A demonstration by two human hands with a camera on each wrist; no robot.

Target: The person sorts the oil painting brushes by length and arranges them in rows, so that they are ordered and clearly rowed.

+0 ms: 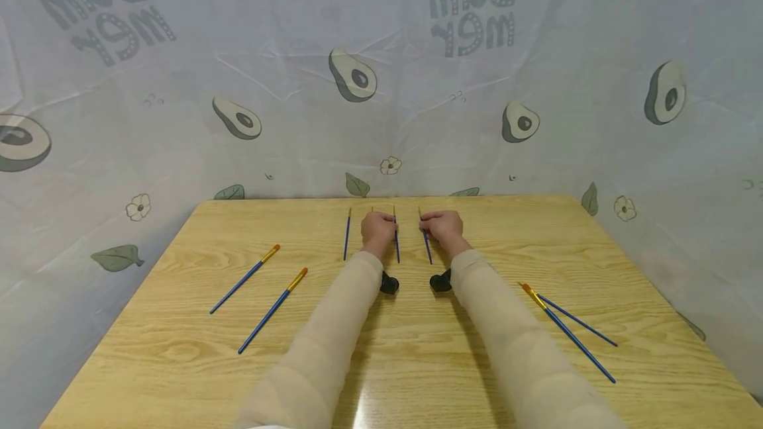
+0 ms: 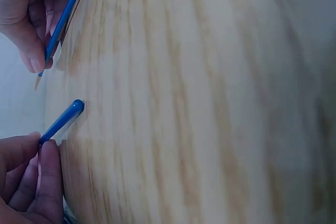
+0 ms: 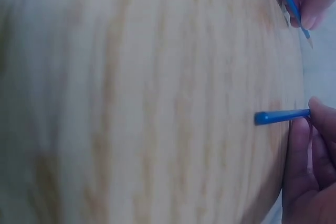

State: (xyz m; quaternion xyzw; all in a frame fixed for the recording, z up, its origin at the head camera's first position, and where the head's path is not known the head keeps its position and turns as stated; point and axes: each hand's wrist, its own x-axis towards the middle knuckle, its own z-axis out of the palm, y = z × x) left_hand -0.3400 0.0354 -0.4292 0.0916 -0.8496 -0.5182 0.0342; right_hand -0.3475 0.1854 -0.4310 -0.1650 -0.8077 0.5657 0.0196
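Near the far edge of the table, my left hand (image 1: 375, 227) pinches a thin blue paintbrush (image 1: 397, 247) between thumb and fingers. Just to its right, my right hand (image 1: 446, 225) pinches a second thin blue paintbrush (image 1: 427, 247), its bristle end pointing away from me. In the left wrist view the rounded handle end (image 2: 68, 115) sticks out past the left fingers. The right wrist view shows the other handle end (image 3: 273, 116) beyond the right fingertips. Left of the left hand lies another thin paintbrush (image 1: 347, 238). One more fine tip shows behind that hand, the rest hidden.
Two wider blue paintbrushes with gold ferrules, one farther (image 1: 238, 288) and one nearer (image 1: 271, 313), lie on the left of the wooden table (image 1: 179, 376). At the right, a wide paintbrush (image 1: 577, 336) overlaps a thin one (image 1: 587, 326). A printed curtain (image 1: 286, 32) hangs behind the table.
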